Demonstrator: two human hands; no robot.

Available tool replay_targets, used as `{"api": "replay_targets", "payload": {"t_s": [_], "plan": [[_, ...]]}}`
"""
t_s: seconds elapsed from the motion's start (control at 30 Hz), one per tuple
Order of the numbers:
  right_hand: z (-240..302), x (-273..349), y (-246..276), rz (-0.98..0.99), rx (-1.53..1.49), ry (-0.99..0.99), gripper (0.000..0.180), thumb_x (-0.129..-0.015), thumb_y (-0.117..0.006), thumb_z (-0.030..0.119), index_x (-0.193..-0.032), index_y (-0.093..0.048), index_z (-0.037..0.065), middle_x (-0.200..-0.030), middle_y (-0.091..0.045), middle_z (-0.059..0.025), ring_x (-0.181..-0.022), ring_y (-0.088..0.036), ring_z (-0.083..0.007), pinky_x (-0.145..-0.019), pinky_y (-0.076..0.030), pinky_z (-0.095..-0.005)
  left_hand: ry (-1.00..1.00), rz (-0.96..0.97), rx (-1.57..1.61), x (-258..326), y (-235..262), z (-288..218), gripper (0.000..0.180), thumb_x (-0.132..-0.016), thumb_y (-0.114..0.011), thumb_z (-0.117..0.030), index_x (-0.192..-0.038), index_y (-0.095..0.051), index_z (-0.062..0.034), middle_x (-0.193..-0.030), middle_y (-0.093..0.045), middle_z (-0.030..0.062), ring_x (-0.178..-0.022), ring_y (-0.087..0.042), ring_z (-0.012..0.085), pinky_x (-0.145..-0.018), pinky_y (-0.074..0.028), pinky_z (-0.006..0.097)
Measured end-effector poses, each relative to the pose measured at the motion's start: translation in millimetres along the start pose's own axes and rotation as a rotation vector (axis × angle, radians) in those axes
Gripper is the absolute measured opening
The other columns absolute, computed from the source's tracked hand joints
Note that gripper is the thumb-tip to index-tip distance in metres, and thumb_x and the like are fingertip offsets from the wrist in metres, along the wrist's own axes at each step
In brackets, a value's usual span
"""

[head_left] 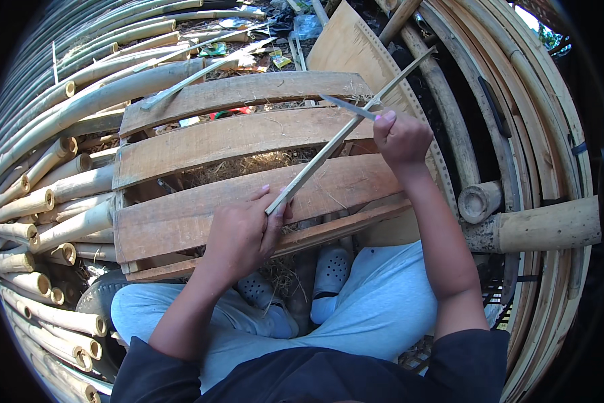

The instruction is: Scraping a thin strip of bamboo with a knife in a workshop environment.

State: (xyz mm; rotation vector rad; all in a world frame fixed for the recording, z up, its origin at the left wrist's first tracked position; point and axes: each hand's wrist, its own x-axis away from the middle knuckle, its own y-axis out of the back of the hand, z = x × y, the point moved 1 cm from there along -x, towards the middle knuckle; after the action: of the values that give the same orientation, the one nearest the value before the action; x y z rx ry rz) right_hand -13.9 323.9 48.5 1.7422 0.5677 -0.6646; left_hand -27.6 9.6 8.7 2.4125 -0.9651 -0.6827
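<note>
Dark shirt (308, 376) nearest; pale strip (329, 151) slants over slatted planks (181, 151).
Left hand (245, 228) closed round strip's near end, right hand (404, 140) round knife (347, 105), hiding its handle; blade crosses strip, contact hard to tell. Bamboo poles (87, 225) left, plywood sheet (345, 43) beyond.

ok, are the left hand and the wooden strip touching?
Touching. The head view shows it: the near end of the wooden strip lies in the left hand's grip, no gap between.

1 head-worn fisheye view faces down from near above the pale strip (316, 162).
</note>
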Motion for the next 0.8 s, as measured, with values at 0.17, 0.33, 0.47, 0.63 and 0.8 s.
{"api": "replay_targets", "payload": {"t_s": [0.17,0.33,0.47,0.63,0.8], "plan": [[30.5,-1.5,13.3,-0.012,-0.104,0.189,0.043,-0.093,-0.049,0.023,-0.055,-0.062,0.008,-0.052,-0.058,-0.0135,-0.042,-0.058,-0.0305,-0.041,-0.047,-0.0417,0.041,0.021,-0.136,1.4,1.3,-2.0,0.028,-0.095,-0.06,-0.011,-0.122,-0.063,-0.0019,-0.105,-0.073,0.0172,-0.097,-0.071,0.0366,-0.096,-0.056,0.045],[-5.4,-15.7,9.5,0.052,0.264,-0.084,0.041,-0.092,-0.052,0.024,-0.054,-0.062,0.01,-0.048,-0.055,-0.0115,-0.042,-0.059,-0.0286,-0.043,-0.048,-0.0404,-0.113,-0.054,-0.201,-1.0,-2.2,-4.1,0.033,-0.093,-0.062,-0.009,-0.125,-0.061,-0.0016,-0.115,-0.071,0.0192,-0.102,-0.071,0.0354,-0.096,-0.057,0.044],[6.4,-6.5,11.5,0.044,0.119,0.033,0.044,-0.094,-0.051,0.024,-0.055,-0.065,0.009,-0.05,-0.059,-0.0134,-0.043,-0.061,-0.0301,-0.042,-0.049,-0.0426,-0.107,-0.06,-0.078,-2.4,-4.5,-2.7,0.025,-0.096,-0.055,-0.004,-0.118,-0.066,0.0002,-0.104,-0.071,0.0228,-0.101,-0.07,0.0395,-0.102,-0.054,0.046],[3.9,-7.3,12.5,0.094,0.163,-0.07,0.043,-0.093,-0.052,0.025,-0.056,-0.065,0.008,-0.052,-0.06,-0.0139,-0.045,-0.061,-0.0319,-0.044,-0.05,-0.0441,-0.078,-0.055,-0.037,-1.1,-4.0,-1.6,0.023,-0.096,-0.055,-0.004,-0.116,-0.066,0.001,-0.103,-0.072,0.0197,-0.098,-0.071,0.0371,-0.105,-0.052,0.047],[-6.4,-9.4,6.8,0.053,0.21,-0.117,0.042,-0.093,-0.05,0.023,-0.057,-0.066,0.007,-0.053,-0.061,-0.0142,-0.046,-0.062,-0.0322,-0.044,-0.05,-0.0452,-0.122,-0.068,-0.072,-0.8,-5.4,-1.5,0.023,-0.097,-0.054,-0.004,-0.117,-0.066,0.0017,-0.099,-0.072,0.0184,-0.094,-0.071,0.0372,-0.106,-0.052,0.047]]}}
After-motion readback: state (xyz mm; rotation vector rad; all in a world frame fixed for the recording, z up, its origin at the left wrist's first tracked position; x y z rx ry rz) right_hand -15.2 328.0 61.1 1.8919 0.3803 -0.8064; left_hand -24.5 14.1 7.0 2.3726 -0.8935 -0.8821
